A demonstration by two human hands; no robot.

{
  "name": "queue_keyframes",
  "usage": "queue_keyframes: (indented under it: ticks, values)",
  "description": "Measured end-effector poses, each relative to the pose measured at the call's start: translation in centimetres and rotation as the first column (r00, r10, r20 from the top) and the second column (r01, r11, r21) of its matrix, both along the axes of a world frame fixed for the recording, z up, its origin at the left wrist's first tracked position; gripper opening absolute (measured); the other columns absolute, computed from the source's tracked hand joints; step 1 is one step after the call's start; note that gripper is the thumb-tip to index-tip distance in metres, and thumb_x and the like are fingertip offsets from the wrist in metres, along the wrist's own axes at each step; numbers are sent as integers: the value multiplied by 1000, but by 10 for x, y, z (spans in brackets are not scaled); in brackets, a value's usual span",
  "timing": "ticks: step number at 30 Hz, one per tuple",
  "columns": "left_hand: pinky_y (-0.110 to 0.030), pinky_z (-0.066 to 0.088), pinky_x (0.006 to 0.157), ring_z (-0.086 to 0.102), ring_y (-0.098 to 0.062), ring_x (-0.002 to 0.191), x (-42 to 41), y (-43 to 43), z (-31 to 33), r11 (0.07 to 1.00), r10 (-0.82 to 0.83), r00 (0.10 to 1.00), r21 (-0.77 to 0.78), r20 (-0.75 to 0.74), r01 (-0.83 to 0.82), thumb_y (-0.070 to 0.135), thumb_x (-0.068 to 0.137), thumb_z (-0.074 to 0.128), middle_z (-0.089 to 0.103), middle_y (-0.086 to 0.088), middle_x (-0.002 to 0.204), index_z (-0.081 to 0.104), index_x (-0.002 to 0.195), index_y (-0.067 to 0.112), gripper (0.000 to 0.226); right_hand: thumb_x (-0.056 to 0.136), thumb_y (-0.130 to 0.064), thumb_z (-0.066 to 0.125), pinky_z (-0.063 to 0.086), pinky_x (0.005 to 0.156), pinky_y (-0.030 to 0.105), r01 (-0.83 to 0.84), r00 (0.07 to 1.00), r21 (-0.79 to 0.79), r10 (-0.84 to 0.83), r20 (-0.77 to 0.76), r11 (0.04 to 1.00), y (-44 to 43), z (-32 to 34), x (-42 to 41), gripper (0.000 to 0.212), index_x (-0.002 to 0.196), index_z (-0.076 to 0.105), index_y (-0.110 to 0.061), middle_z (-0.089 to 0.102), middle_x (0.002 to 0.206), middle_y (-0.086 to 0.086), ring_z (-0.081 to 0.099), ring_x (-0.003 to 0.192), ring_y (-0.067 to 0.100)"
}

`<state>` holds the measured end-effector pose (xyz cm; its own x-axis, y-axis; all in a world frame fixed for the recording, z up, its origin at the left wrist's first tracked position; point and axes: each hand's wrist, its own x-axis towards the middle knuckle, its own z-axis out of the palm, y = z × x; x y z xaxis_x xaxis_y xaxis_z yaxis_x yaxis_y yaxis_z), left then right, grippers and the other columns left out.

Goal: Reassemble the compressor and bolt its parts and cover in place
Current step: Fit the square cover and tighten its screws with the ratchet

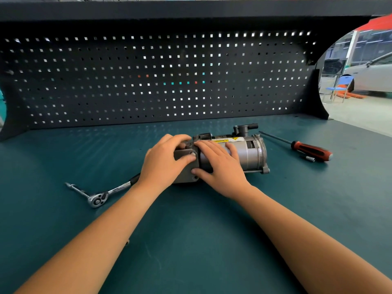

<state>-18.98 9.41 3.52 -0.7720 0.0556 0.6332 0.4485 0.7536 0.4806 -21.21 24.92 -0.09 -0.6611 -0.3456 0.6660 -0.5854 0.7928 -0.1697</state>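
Curling over the cover (pixel 184 175), the left hand (pixel 163 161) grips its top edge, thumb beside a bolt (pixel 192 153), hiding most of the plate. The right hand (pixel 220 166) lies flat, fingers spread, on the compressor (pixel 249 154) mid-surface (pixel 191 234). A ratchet (pixel 98 199) lies left, its handle end hidden behind the left wrist; a screwdriver (pixel 310 150) lies right.

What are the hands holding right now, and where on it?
Both are on the compressor: the left hand grips the cover at its left end; the right hand lies spread over its middle.
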Motion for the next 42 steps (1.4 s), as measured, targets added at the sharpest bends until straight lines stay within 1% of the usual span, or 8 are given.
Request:
queue_keyframes:
  ticks: [11,17,22,27,30,33,35,42]
  values:
    - [3,34,74,52,-3,90,-7,-4,-1,991,-90,995,105,36,86,13,78,74,57,13,95,70,106,15,28,80,-47,65,-10,109,31,4,999,77,-8,47,997,0,0,2,84,147,23,-21,25,153,-7,16,142,9]
    - [2,35,77,53,-2,91,-7,-3,-5,987,-93,996,129,-3,92,14,79,74,57,15,96,70,106,15,27,87,-41,58,-11,111,32,0,999,70,-3,52,998,-2,-1,5,75,148,20,-20,22,154,-8,13,143,7]
    - [-10,39,82,54,-5,93,-8,-2,-6,988,-98,995,116,-21,100,14,79,74,58,11,97,70,107,13,28,82,-17,60,23,113,40,-96,995,-356,87,-42,929,-6,4,17,61,138,39,-6,40,144,6,35,134,21]
    - [-17,40,85,55,-5,93,-8,-3,-6,988,-92,995,120,-27,95,15,78,74,56,15,94,70,105,14,28,76,-30,69,3,114,32,-32,997,-91,39,73,995,-6,-3,17,82,145,28,-10,28,152,0,21,141,13]
    - [-23,43,88,57,-9,95,-8,-3,-6,988,-95,995,115,-34,98,14,78,75,57,12,95,70,106,13,28,77,-31,70,13,114,40,-20,994,-80,29,109,997,-7,3,23,80,144,31,-9,27,151,3,23,141,15]
    - [-34,46,91,59,-15,97,-7,-4,-5,983,-121,992,133,-21,123,11,77,74,59,8,97,71,103,11,26,74,-15,73,50,79,41,-150,973,-247,99,-208,957,-15,24,45,34,101,64,4,61,107,19,61,97,31]
    - [-34,45,92,59,-17,99,-7,-4,-6,982,-130,991,134,-16,131,9,77,73,59,8,97,71,103,10,26,77,-21,66,49,52,34,-372,891,-186,294,-346,909,-27,28,71,21,76,68,0,64,75,11,61,65,26]
    - [-39,44,95,59,-14,100,-6,-4,-5,987,-105,994,117,-15,106,19,79,74,56,15,96,71,104,16,25,76,-26,78,41,48,41,-650,755,118,622,206,750,-75,2,126,36,76,63,6,57,74,21,53,54,36]
